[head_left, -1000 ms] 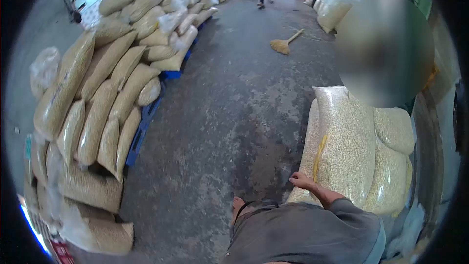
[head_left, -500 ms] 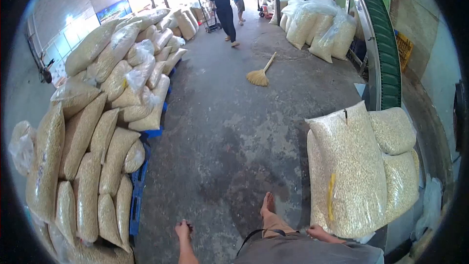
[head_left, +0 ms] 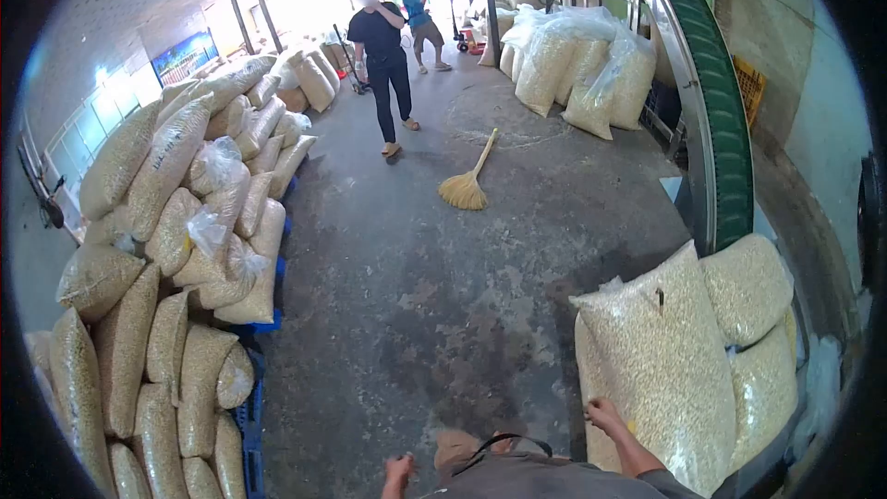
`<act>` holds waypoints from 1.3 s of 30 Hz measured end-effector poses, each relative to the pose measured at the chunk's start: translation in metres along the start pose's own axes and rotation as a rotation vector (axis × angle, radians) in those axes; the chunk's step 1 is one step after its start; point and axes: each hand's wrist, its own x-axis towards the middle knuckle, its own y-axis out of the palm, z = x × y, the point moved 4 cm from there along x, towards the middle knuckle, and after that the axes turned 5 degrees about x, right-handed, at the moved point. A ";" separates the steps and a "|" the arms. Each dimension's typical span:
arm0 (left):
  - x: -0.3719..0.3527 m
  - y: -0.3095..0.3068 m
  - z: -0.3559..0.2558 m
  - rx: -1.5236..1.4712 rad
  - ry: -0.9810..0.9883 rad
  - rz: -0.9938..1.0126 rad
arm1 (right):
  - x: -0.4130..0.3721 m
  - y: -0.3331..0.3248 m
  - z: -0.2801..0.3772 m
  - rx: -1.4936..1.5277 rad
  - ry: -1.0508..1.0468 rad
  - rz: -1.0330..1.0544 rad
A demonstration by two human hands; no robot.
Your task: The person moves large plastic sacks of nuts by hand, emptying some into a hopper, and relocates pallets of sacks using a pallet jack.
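Note:
My left hand (head_left: 399, 469) hangs low over the floor by my body, its fingers loosely curled and nothing showing in them. On the other side, my right hand (head_left: 602, 414) overlaps the edge of a large clear plastic sack of pale kernels (head_left: 661, 351); its fingers are bent in, with nothing visible between them. That sack leans at the front of a group, and a small dark hook-like item (head_left: 660, 298) shows near its top. Behind it are more filled sacks (head_left: 750, 286). My forearm partly covers a yellow strip on the front sack.
A straw broom (head_left: 467, 187) lies on the concrete floor ahead. Sacks (head_left: 199, 388) are piled on blue pallets (head_left: 249, 407) along the left. A green conveyor belt (head_left: 730, 129) rises at right, near upright sacks (head_left: 577, 65). Two people (head_left: 381, 55) stand farther ahead.
My viewpoint has moved forward, bringing the broom and the two people closer. My right hand has risen along the front sack's edge; my left hand sits lower in view.

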 end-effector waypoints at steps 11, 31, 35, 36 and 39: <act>0.170 0.063 -0.185 0.238 0.226 0.027 | 0.217 0.030 0.205 -0.050 -0.398 0.006; 0.275 0.184 -0.607 -0.060 0.236 0.317 | 0.328 -0.003 0.126 -0.009 0.226 0.028; 0.254 0.241 -0.688 -0.018 0.261 0.299 | 0.440 -0.063 0.189 -0.024 0.049 -0.012; 0.245 0.247 -0.703 0.084 0.266 0.295 | 0.451 -0.080 0.201 -0.034 0.016 -0.013; 0.254 0.279 -0.693 0.119 0.165 0.339 | 0.492 -0.131 0.244 0.417 0.149 -0.217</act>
